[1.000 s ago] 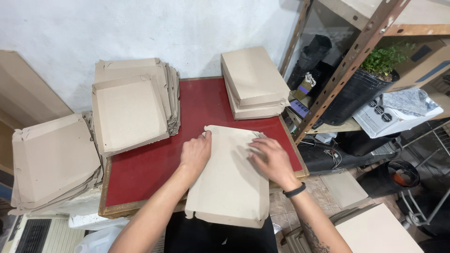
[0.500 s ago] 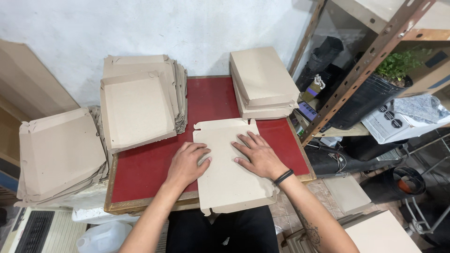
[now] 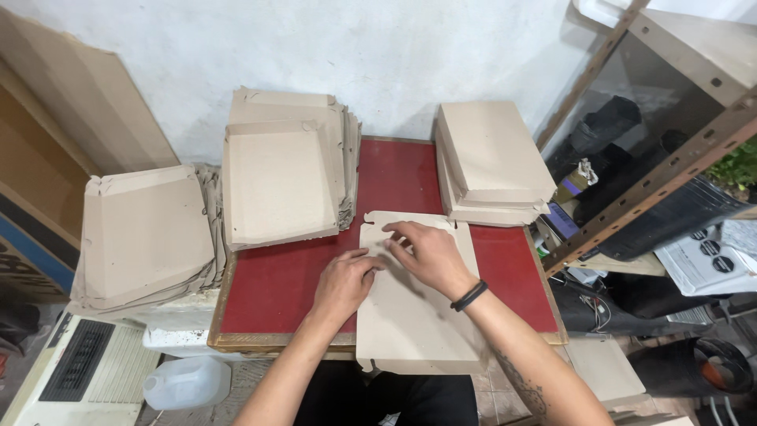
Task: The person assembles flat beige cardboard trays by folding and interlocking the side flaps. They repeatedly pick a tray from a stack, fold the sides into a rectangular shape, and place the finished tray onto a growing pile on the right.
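A flat cardboard blank (image 3: pixel 414 315) lies lengthwise on the red tabletop (image 3: pixel 276 276), its near end hanging over the table's front edge toward the person. Both hands rest on its upper part: the left hand (image 3: pixel 343 280) presses down near the blank's left edge, fingers bent, and the right hand (image 3: pixel 426 251), a black band at its wrist, lies spread flat just beside it, fingertips almost meeting the left thumb. Neither hand grips anything; they press and smooth.

I judge this piece barely begun: it is still flat, with no flap raised. The neat pile of folded pieces (image 3: pixel 493 162) at the back right looks like finished work. The two ragged stacks of flat blanks, one behind on the table (image 3: pixel 280 170) and one off its left side (image 3: pixel 146 233), suggest plenty is left.
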